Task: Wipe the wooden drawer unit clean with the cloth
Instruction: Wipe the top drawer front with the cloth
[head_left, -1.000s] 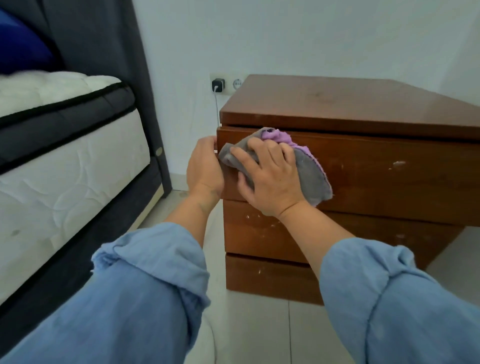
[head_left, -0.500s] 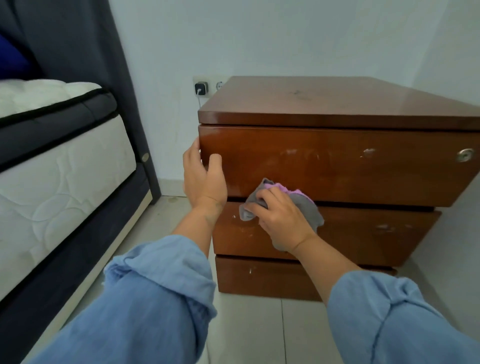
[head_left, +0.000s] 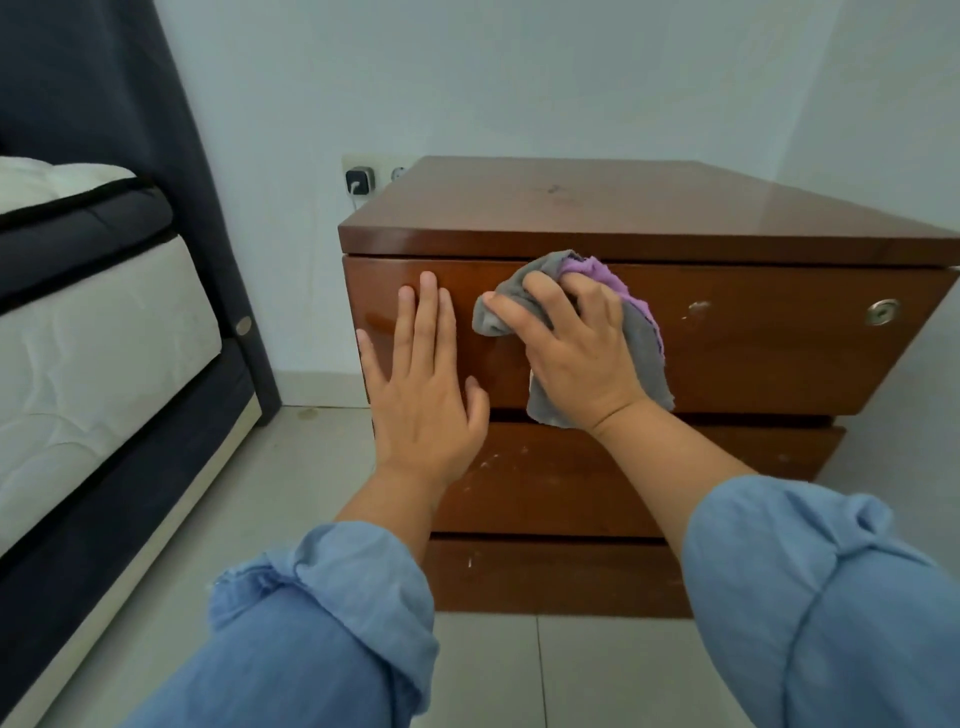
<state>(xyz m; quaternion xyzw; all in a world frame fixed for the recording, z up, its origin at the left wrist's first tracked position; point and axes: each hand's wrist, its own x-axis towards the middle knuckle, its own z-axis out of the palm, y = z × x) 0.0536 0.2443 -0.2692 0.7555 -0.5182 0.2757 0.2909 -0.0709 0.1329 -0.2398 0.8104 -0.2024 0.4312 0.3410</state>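
A glossy brown wooden drawer unit (head_left: 753, 353) with three drawer fronts stands against the white wall. My right hand (head_left: 571, 358) presses a grey and purple cloth (head_left: 647, 358) flat against the top drawer front, near its upper edge. My left hand (head_left: 423, 384) lies flat with spread fingers on the left end of the same drawer front, holding nothing. A round metal lock (head_left: 882, 312) sits at the drawer's right end. White scuff marks show on the two lower drawers.
A bed with a white mattress (head_left: 93, 353) and dark frame stands close on the left. A wall socket with a black charger (head_left: 359, 180) is behind the unit's left corner. Pale floor tiles (head_left: 311, 457) lie between bed and unit.
My right hand has carried the cloth up from the gap below the top drawer to its upper part. My left hand has left the drawer's left edge and now lies flat on its front.
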